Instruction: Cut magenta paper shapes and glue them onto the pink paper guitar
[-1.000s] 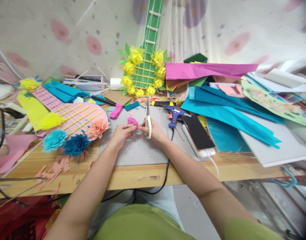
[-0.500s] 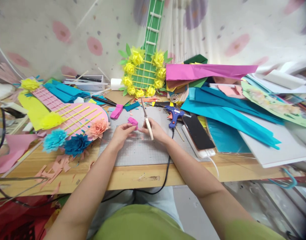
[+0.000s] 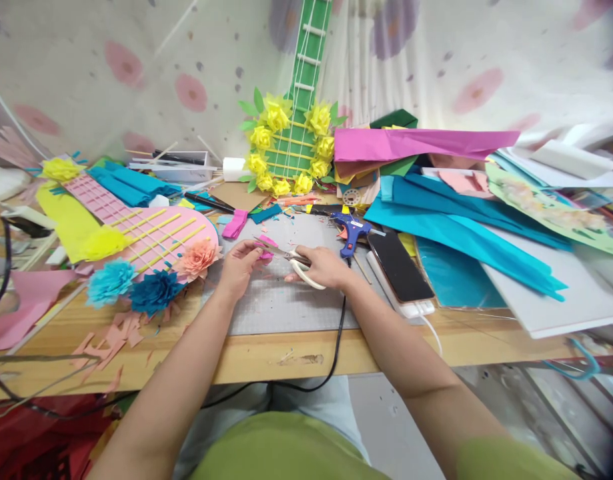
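Note:
My left hand pinches a small folded piece of magenta crepe paper above the grey cutting mat. In my right hand is a pair of scissors with white handles, the fingers in the loops. Its blades point left and lie across the magenta piece; I cannot tell whether they are cutting into it. Another folded magenta strip lies on the mat's far left corner, beside a small dark teal piece.
A pink paper guitar with paper flowers lies left; a green one with yellow roses stands behind. To the right are a blue glue gun, a phone, and blue crepe sheets. A black cord crosses the table edge.
The scissors have swung from pointing away to pointing left, with the blades brought over the magenta paper. My right hand has drawn back slightly rightward from my left hand.

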Tool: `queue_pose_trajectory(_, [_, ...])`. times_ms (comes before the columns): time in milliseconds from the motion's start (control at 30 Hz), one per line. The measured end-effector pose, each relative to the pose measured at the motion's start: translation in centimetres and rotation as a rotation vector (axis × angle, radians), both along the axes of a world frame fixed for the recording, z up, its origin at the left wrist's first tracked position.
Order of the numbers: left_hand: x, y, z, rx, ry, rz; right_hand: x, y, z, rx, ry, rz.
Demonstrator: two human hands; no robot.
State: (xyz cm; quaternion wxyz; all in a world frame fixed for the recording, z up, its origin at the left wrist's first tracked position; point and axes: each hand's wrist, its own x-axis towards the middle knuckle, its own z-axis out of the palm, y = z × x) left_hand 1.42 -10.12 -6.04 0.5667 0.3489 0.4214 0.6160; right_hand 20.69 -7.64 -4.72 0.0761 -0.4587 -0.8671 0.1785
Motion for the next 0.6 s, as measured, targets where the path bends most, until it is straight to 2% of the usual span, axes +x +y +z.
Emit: queue_pose_trajectory(600, [0.01,-0.05,-0.04,0.002,-0.035,0.011,-0.02,-0.12,0.13,0.036,0.074,-0.075])
